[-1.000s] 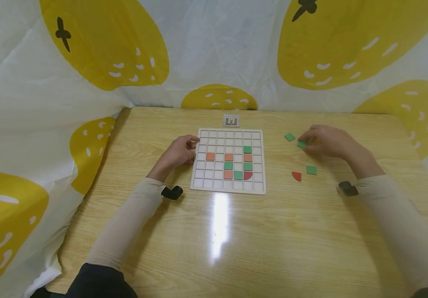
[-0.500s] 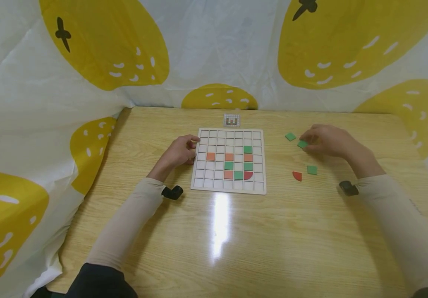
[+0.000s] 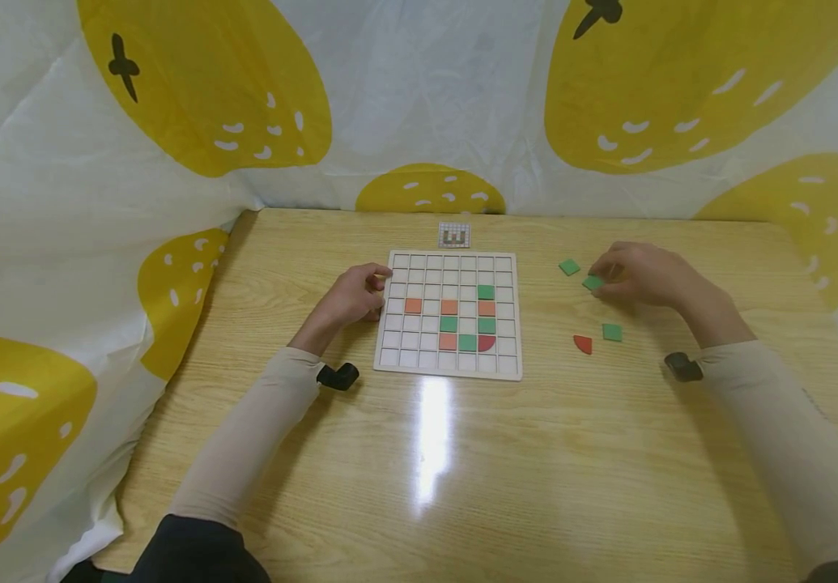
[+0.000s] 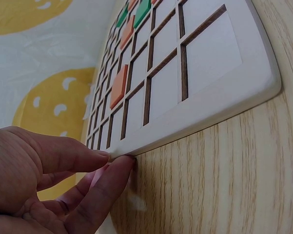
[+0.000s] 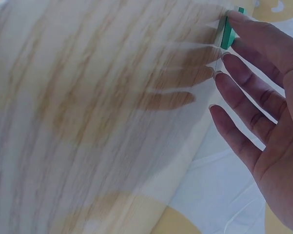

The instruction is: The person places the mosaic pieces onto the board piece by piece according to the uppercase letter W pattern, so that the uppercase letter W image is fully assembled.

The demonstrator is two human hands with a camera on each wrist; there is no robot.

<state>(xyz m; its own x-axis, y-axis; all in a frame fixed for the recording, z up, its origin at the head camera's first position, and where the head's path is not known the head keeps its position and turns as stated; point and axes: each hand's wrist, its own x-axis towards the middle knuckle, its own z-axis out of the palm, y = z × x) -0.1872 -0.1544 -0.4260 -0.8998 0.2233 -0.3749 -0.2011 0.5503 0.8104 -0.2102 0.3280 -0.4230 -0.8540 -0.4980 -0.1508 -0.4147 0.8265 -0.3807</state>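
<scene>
My left hand [image 3: 351, 293] is at the left edge of a white grid board [image 3: 448, 374]; in the left wrist view its thumb and a finger pinch the board's rim [image 4: 195, 129]. Several orange and green square tiles and one red quarter-circle tile [image 3: 487, 343] sit in the board's cells. To the right of the board, my right hand [image 3: 640, 275] pinches a green square tile [image 3: 593, 282] between thumb and finger, low over the table. The right wrist view shows this green tile [image 5: 228, 33] at the thumb tip, the other fingers spread apart.
Near the right hand lie a loose green tile [image 3: 569, 267], another green tile [image 3: 611, 333] and a red quarter-circle [image 3: 583, 345]. A small pattern card [image 3: 454, 235] lies beyond the board. A patterned cloth [image 3: 433, 97] hangs at the wooden table's back and left.
</scene>
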